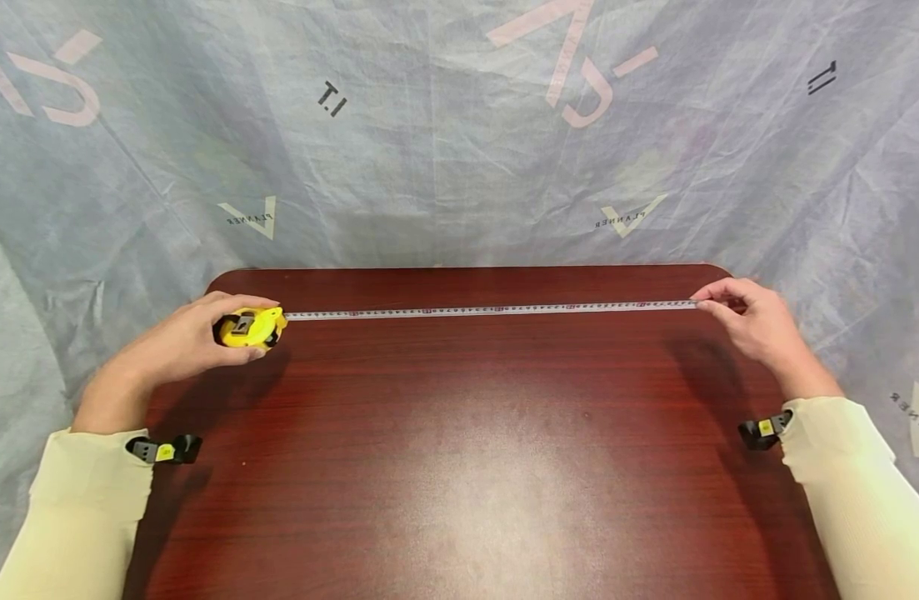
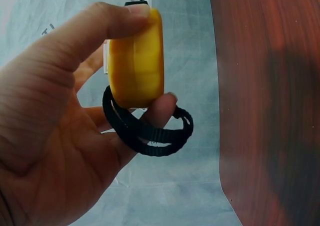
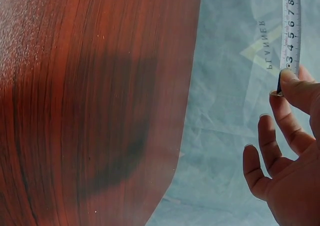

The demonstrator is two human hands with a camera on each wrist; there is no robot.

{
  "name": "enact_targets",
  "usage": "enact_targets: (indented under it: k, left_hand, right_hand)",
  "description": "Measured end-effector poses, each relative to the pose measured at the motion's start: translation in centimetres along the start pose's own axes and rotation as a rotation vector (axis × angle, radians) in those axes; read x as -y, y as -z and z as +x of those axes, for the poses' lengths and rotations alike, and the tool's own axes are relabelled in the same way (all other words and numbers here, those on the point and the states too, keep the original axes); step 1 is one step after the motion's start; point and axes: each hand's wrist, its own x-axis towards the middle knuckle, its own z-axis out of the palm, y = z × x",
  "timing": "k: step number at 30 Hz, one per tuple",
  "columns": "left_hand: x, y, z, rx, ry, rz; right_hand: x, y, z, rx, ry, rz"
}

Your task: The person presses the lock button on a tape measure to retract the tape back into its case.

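A yellow tape measure (image 1: 258, 328) is gripped in my left hand (image 1: 192, 335), thumb on one side and fingers on the other. Its black wrist strap (image 2: 150, 131) loops below the case in the left wrist view. The white blade (image 1: 459, 312) stretches out nearly straight across the far part of the table, held above its surface. At the other end, my right hand (image 1: 755, 323) pinches the blade's tip between thumb and index finger. In the right wrist view the numbered blade (image 3: 291, 31) runs up from the pinch, while the other fingers (image 3: 270, 141) stay loosely bent.
Beneath both hands lies a dark red wood-grain table (image 1: 459, 417) with rounded far corners. A grey printed cloth (image 1: 444, 150) hangs behind it and along both sides. Shadows of the hands fall on the tabletop. Each wrist wears a small black strapped device (image 1: 762, 430).
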Motion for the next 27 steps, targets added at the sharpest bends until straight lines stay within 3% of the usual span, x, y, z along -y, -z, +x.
enact_targets:
  k: [13,27]
  left_hand:
    - [0.08,-0.09,-0.16,0.023,0.032,-0.005]
    - [-0.35,-0.10,-0.18,0.008,0.024,-0.006]
  right_hand:
    - [0.21,-0.25,0.07,0.016,0.000,0.003]
    - [0.69,-0.53,0.32,0.029,-0.002,0.002]
